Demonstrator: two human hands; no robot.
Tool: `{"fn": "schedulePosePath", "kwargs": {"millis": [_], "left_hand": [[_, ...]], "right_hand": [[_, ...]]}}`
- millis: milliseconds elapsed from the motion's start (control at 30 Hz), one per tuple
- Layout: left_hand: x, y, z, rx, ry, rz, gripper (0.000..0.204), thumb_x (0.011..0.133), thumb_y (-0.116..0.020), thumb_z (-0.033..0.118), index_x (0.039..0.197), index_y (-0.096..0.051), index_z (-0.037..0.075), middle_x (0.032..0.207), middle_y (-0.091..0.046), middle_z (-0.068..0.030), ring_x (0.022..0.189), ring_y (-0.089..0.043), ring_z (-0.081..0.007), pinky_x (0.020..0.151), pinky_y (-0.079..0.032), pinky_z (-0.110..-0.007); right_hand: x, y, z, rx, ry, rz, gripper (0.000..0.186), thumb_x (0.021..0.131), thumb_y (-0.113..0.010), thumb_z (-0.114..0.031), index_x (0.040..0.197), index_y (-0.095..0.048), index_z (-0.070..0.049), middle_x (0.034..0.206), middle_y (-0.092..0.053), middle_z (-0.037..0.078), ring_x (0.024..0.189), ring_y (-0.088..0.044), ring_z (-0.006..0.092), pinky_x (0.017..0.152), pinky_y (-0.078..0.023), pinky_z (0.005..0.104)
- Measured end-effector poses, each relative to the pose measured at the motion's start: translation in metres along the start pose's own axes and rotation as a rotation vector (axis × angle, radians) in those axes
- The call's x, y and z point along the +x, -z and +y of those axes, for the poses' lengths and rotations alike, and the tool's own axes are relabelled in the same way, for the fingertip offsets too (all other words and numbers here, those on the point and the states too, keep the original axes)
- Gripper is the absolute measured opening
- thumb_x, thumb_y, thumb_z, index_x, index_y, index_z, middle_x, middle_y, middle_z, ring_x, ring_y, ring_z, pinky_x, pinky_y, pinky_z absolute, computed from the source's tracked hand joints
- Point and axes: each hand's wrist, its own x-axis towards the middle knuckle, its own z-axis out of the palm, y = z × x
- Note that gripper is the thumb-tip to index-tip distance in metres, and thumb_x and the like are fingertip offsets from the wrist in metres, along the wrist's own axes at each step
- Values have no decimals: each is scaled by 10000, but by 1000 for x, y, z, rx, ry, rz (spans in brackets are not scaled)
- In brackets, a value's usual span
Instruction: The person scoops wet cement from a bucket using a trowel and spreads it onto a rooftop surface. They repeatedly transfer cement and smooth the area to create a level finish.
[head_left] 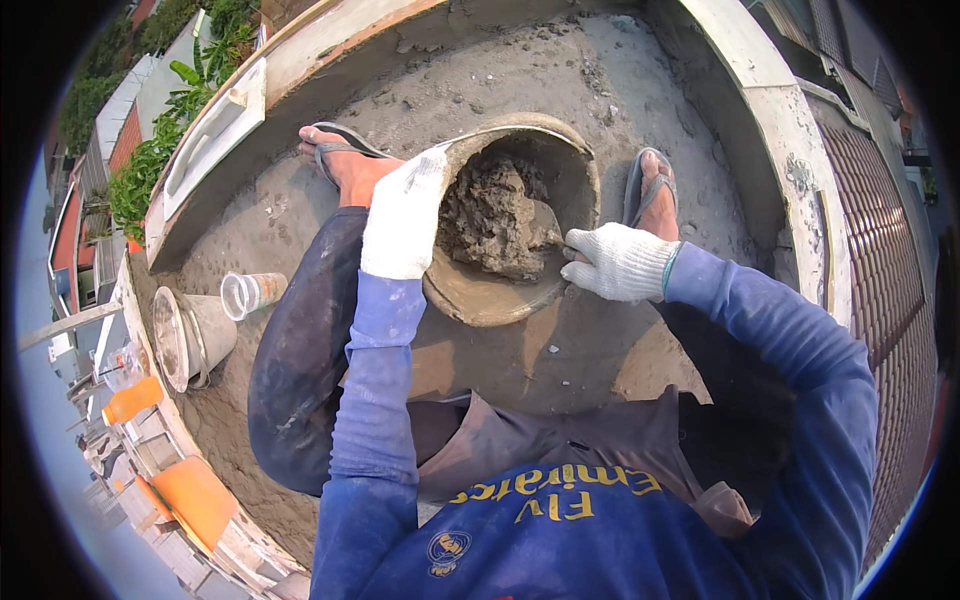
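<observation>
A mud-coated bucket (512, 308) stands tilted between my feet, its mouth facing me. Wet grey mortar (490, 220) is heaped inside it. My left hand (402, 215), in a white knit glove, grips the bucket's left rim; its fingertips are partly hidden at the edge. On the right side of the bucket, my right hand (622, 262), gloved the same way, is closed around the handle of a trowel (546, 228). The trowel's mortar-smeared blade rests against the heap, and most of its handle is covered by my fingers.
A low curved wall (765, 100) rings the rough cement floor. On its left part lies a white plastering float (213, 140). A second bucket (207, 335) lies tipped beside a clear plastic cup (250, 294). Beyond the left edge are an orange bottle (132, 400) and rooftops.
</observation>
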Motion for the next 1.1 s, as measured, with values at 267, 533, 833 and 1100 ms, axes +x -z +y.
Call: {"fn": "schedulePosePath", "kwargs": {"millis": [267,533,833,1100], "left_hand": [[-3,-24,47,19,167,203,355,1174,-612,190,1390,-720,-71,1263,-775,-90,1117,-689,-130,969,-561,-283],[6,-17,19,-64,125,157,354,1167,-612,154,1420,-703,-77,1332,-780,-132,1221,-717,-191,1064,-562,-321],[-9,-41,49,-24,34,156,361,1149,-625,150,1412,-709,-83,1339,-786,-150,1219,-726,-201,1076,-557,-313],[-16,-81,69,218,-195,-10,388,1116,-673,253,1342,-754,-52,1245,-814,-204,1173,-763,-280,1027,-575,-374]], "right_hand": [[-33,12,-10,-478,149,298,250,1016,-714,-299,1112,-652,-76,869,-739,142,806,-771,394,704,-628,494],[26,-4,31,-358,184,542,343,1057,-685,-325,1240,-671,-35,838,-758,220,790,-757,441,756,-597,529],[-24,20,-10,-624,232,464,273,903,-760,-197,1127,-677,-65,789,-730,174,816,-788,404,692,-605,533],[26,36,21,-579,-320,43,571,1018,-585,-244,1587,-577,-193,1564,-629,157,1587,-450,350,1290,-371,501]]}}
